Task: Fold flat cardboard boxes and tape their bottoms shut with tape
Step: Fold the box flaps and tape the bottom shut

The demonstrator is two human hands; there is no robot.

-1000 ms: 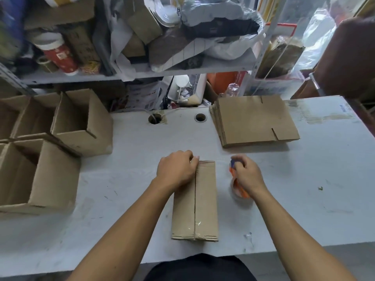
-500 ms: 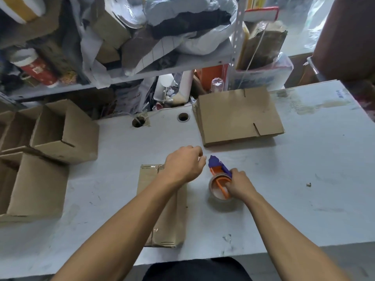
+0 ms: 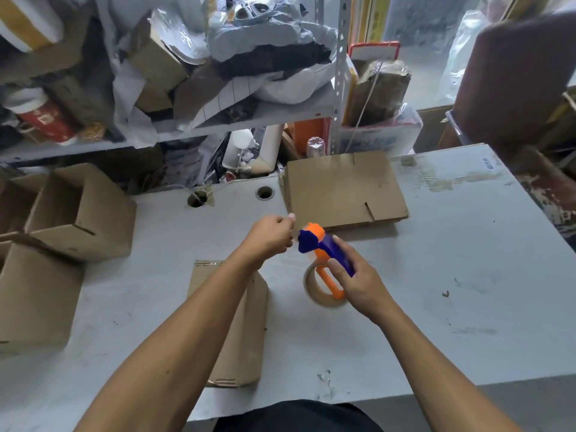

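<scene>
My right hand (image 3: 358, 283) grips the blue handle of an orange and blue tape dispenser (image 3: 324, 249), lifted above the table, with its tape roll (image 3: 324, 293) hanging below. My left hand (image 3: 268, 236) hovers just left of the dispenser's head with fingers pinched together; I cannot make out any clear tape between them. A small folded cardboard box (image 3: 249, 325) lies on the white table (image 3: 452, 291), taped seam up, partly hidden under my left forearm. A stack of flat cardboard boxes (image 3: 343, 191) lies behind the dispenser.
Several folded open boxes stand at the left, one at the back (image 3: 81, 213) and one nearer (image 3: 34, 297). Two cable holes (image 3: 197, 199) pierce the table's back edge. A cluttered metal shelf (image 3: 237, 120) rises behind the table. A dark chair back (image 3: 523, 76) stands at the far right.
My left hand left the taped box and rose to the dispenser's head. My right hand lifted the dispenser off the table. The box now lies left of both hands.
</scene>
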